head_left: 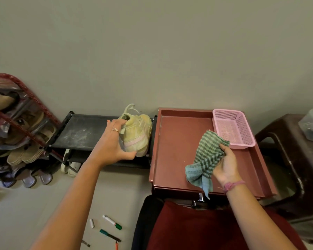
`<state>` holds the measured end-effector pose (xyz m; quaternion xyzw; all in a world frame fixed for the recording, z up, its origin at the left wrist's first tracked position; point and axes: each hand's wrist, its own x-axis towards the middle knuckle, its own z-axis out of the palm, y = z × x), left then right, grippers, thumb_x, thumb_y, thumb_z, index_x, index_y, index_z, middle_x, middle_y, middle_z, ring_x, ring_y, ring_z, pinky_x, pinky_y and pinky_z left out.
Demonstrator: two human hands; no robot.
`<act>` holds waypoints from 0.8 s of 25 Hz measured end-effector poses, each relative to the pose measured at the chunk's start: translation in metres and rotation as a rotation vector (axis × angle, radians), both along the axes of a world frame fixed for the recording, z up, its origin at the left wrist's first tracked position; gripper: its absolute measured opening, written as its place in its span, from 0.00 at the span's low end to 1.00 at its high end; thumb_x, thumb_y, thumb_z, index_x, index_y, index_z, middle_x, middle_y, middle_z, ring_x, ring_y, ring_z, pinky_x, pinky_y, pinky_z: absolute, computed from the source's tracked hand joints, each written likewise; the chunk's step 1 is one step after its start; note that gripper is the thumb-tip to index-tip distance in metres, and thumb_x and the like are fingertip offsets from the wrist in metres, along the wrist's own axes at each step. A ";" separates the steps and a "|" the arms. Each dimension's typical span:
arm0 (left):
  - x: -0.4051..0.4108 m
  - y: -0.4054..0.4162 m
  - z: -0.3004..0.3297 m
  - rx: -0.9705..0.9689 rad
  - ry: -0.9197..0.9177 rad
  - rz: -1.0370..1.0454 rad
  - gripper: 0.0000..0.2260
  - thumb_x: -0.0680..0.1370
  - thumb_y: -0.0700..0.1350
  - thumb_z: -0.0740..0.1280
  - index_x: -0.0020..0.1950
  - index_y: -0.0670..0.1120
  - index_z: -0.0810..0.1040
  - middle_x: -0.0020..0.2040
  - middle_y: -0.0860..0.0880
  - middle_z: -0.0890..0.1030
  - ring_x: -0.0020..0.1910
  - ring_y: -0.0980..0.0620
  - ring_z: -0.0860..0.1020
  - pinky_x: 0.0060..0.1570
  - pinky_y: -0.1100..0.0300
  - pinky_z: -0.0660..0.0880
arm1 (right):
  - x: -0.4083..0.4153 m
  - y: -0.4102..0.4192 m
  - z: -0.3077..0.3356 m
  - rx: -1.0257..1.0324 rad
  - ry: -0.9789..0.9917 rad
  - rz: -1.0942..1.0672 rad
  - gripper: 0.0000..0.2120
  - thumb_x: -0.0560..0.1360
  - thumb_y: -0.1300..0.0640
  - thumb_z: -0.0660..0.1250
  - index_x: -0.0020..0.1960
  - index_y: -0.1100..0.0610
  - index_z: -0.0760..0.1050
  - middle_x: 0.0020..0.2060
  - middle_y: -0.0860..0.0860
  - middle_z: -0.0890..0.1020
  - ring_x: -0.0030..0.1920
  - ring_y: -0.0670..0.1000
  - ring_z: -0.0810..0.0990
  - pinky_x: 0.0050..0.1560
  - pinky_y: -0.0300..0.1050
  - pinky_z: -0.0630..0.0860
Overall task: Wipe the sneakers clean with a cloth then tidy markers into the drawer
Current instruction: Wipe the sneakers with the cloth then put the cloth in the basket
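A yellow sneaker (136, 134) is gripped by the left hand (114, 143) at its heel end, over the right end of a black shelf (85, 131). A green striped cloth (206, 159) is bunched and held in the right hand (224, 166) above a red tray top (177, 141) — a pink basket (233, 129) sits in its far right corner. Markers (112, 221) are scattered on the floor (43, 204) — none is being touched.

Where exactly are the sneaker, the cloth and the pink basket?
sneaker (136, 135), head view, on its yellow side panel.
cloth (207, 156), head view, on its striped middle.
pink basket (242, 127), head view, on its right mesh wall.
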<state>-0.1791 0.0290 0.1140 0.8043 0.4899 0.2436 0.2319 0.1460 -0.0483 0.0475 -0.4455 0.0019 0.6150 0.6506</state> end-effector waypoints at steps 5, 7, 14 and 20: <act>0.062 -0.042 0.008 -0.093 -0.047 -0.133 0.39 0.60 0.46 0.79 0.67 0.52 0.65 0.58 0.56 0.68 0.58 0.59 0.67 0.57 0.71 0.65 | 0.014 -0.024 0.015 0.024 -0.020 -0.043 0.14 0.79 0.53 0.58 0.56 0.59 0.77 0.45 0.55 0.84 0.49 0.55 0.81 0.54 0.54 0.76; 0.083 -0.054 0.000 -0.131 -0.066 -0.183 0.39 0.59 0.47 0.79 0.67 0.51 0.65 0.60 0.54 0.68 0.60 0.58 0.68 0.59 0.69 0.65 | 0.019 -0.035 0.019 0.029 -0.048 -0.052 0.15 0.79 0.52 0.59 0.58 0.60 0.77 0.49 0.56 0.84 0.51 0.56 0.81 0.56 0.54 0.76; 0.132 -0.082 -0.026 -0.225 -0.048 -0.310 0.37 0.61 0.46 0.79 0.64 0.53 0.64 0.57 0.58 0.68 0.59 0.57 0.67 0.58 0.72 0.64 | 0.020 -0.072 0.015 0.020 -0.126 -0.024 0.17 0.78 0.53 0.62 0.61 0.61 0.76 0.55 0.58 0.82 0.56 0.58 0.81 0.61 0.57 0.73; 0.147 -0.080 -0.038 -0.307 -0.027 -0.325 0.37 0.62 0.46 0.79 0.66 0.51 0.65 0.58 0.55 0.68 0.60 0.53 0.68 0.57 0.70 0.65 | 0.010 -0.082 0.019 0.048 -0.364 0.029 0.13 0.79 0.57 0.60 0.59 0.61 0.77 0.54 0.57 0.83 0.55 0.55 0.81 0.61 0.55 0.74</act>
